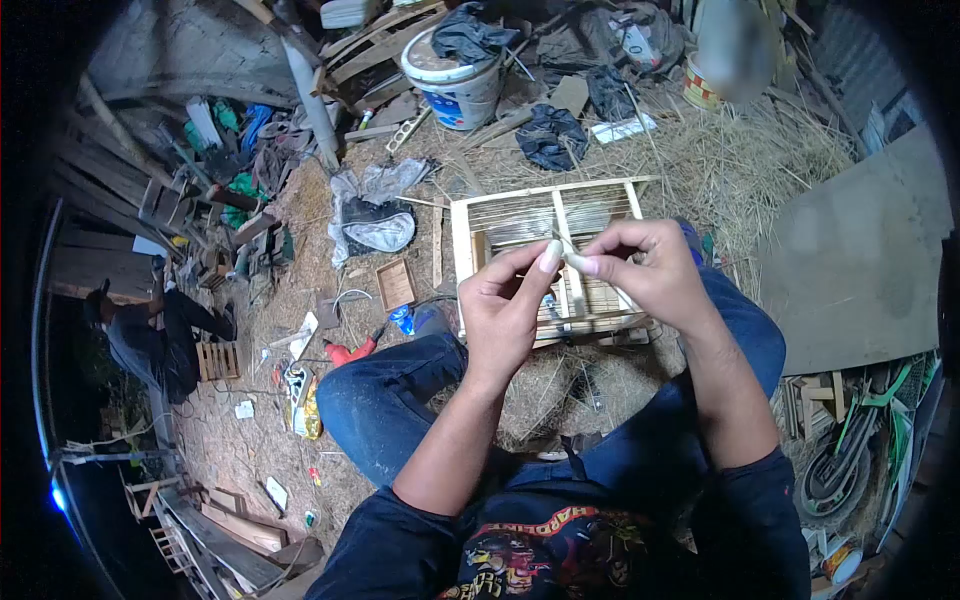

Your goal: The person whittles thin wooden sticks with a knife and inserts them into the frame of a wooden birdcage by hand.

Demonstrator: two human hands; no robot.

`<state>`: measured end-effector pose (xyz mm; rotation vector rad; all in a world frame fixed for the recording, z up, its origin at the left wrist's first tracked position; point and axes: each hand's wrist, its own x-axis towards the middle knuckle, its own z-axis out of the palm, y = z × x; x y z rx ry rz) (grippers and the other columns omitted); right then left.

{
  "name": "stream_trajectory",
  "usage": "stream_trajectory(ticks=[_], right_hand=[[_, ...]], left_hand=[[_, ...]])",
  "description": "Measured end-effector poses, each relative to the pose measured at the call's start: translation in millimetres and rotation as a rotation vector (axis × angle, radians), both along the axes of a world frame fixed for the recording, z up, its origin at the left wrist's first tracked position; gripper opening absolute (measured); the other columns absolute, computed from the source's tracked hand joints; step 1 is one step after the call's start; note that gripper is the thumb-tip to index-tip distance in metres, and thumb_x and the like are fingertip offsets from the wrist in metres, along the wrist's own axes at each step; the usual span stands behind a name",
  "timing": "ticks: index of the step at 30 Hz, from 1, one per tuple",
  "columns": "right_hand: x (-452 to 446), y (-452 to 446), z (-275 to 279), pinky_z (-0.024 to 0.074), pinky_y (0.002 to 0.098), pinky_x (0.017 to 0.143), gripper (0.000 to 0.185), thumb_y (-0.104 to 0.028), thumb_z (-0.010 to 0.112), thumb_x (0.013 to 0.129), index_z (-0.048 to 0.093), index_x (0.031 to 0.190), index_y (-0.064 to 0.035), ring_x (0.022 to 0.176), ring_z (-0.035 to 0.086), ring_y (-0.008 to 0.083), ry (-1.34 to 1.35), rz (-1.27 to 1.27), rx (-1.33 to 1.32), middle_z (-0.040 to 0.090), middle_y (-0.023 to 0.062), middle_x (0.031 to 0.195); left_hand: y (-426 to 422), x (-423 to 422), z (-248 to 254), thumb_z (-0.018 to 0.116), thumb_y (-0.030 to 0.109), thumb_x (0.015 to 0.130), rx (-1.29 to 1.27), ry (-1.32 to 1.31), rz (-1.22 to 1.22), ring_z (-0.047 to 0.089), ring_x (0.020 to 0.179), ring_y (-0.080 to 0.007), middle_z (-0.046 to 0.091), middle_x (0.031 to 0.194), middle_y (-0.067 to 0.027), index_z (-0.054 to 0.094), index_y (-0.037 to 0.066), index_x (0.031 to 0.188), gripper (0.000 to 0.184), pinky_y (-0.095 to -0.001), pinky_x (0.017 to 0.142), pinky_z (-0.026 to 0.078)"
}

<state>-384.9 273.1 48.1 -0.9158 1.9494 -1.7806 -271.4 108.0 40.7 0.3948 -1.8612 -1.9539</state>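
Observation:
Between my knees stands a wooden frame with thin parallel rods, like a small cage [461, 250]. Above it my left hand [508, 308] is closed, thumb and forefinger pinched together near a small, thin pale piece. My right hand [648, 270] pinches at the same spot, its fingertips close to those of the left. The piece between the fingertips is too small to name. Both hands hide part of the frame's middle bar and rods.
A small wooden box [396, 284], a red tool [352, 352] and a grey plastic bag [385, 222] lie on the left. Beyond the frame stands a white bucket [455, 95]. Another person [150, 335] sits at far left. A flat board [860, 260] lies on the right.

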Motion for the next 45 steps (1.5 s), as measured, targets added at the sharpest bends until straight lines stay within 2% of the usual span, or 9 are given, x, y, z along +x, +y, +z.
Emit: stream_trajectory(ticks=[11,15,17,19,21,22,27,39,45], right_hand=[[77,-35,-5,0.0543,0.0248,0.076,0.019,-0.009,0.08,0.09,0.076,0.104,0.0029,0.086,0.068,0.0098,-0.065,0.101,-0.113,0.076,0.0079,0.098],[95,-16,-84,0.0449,0.0225,0.057,0.017,-0.017,0.072,0.097,0.075,0.088,-0.0025,0.063,0.057,0.0057,-0.263,-0.122,-0.253,0.065,0.0002,0.072],[118,-21,-140,0.0477,0.025,0.058,0.017,-0.018,0.075,0.094,0.075,0.087,-0.0023,0.061,0.061,0.0104,-0.351,-0.198,-0.172,0.069,0.0047,0.071],[131,-32,-183,0.0556,0.0357,0.064,0.018,-0.02,0.076,0.089,0.076,0.092,-0.0025,0.066,0.07,0.023,0.057,-0.239,0.34,0.075,0.0128,0.079],[139,-44,-206,0.0589,0.0457,0.079,0.021,-0.022,0.074,0.084,0.077,0.095,-0.0047,0.082,0.075,0.0333,0.072,-0.075,0.8,0.076,0.0178,0.092],[142,-43,-212,0.0567,0.0525,0.09,0.025,-0.02,0.07,0.084,0.076,0.105,-0.0063,0.1,0.072,0.0383,0.115,0.042,0.878,0.074,0.0219,0.105],[154,-51,-244,0.0551,0.0559,0.096,0.053,-0.014,0.069,0.084,0.066,0.137,-0.0168,0.115,0.065,0.0435,0.113,-0.033,1.067,0.061,0.0258,0.126],[157,-46,-278,0.0605,0.0506,0.082,0.028,-0.013,0.062,0.092,0.066,0.118,-0.0055,0.101,0.071,0.0402,0.426,0.086,1.106,0.067,0.0209,0.107],[158,-49,-281,0.0597,0.0538,0.076,0.035,-0.016,0.061,0.097,0.051,0.129,-0.0042,0.097,0.071,0.0449,0.264,-0.083,0.989,0.064,0.0263,0.114]], left_hand=[[-43,81,-2,0.074,0.01,0.098,-0.069,0.02,0.155,0.061,0.075,-0.005,0.072,0.086,-0.0019,0.075,-0.002,0.099,0.012,-0.0219,0.067,0.048],[-77,103,-35,0.071,0.013,0.101,-0.077,-0.099,0.093,0.063,0.078,-0.008,0.071,0.093,-0.0041,0.071,-0.001,0.098,0.015,-0.0232,0.071,0.05],[-80,105,-63,0.071,0.012,0.1,-0.124,-0.095,0.042,0.062,0.073,-0.0073,0.072,0.098,-0.0056,0.07,-0.002,0.096,0.015,-0.0233,0.067,0.05],[-78,104,-75,0.071,0.011,0.1,-0.176,-0.094,-0.015,0.06,0.068,-0.0066,0.073,0.103,-0.007,0.069,-0.004,0.094,0.016,-0.0235,0.064,0.049],[-67,102,-82,0.069,0.01,0.1,-0.068,-0.255,-0.097,0.063,0.072,-0.008,0.072,0.115,-0.011,0.068,-0.005,0.094,0.016,-0.0254,0.066,0.052],[-63,100,-84,0.069,0.009,0.099,-0.056,-0.258,-0.105,0.066,0.081,-0.0112,0.072,0.118,-0.0126,0.068,-0.005,0.093,0.015,-0.0275,0.071,0.053],[-64,86,-111,0.069,0.013,0.101,-0.289,-0.157,-0.212,0.066,0.094,-0.0106,0.068,0.131,-0.0106,0.071,-0.005,0.095,0.018,-0.0264,0.08,0.053],[-66,48,-101,0.071,0.017,0.101,-0.267,-0.149,-0.095,0.064,0.088,-0.0091,0.074,0.111,-0.0093,0.071,-0.004,0.097,0.021,-0.027,0.083,0.052],[-69,48,-112,0.073,0.017,0.098,-0.249,-0.158,-0.059,0.064,0.079,-0.0089,0.073,0.087,-0.0052,0.073,-0.003,0.096,0.021,-0.0274,0.073,0.052]])
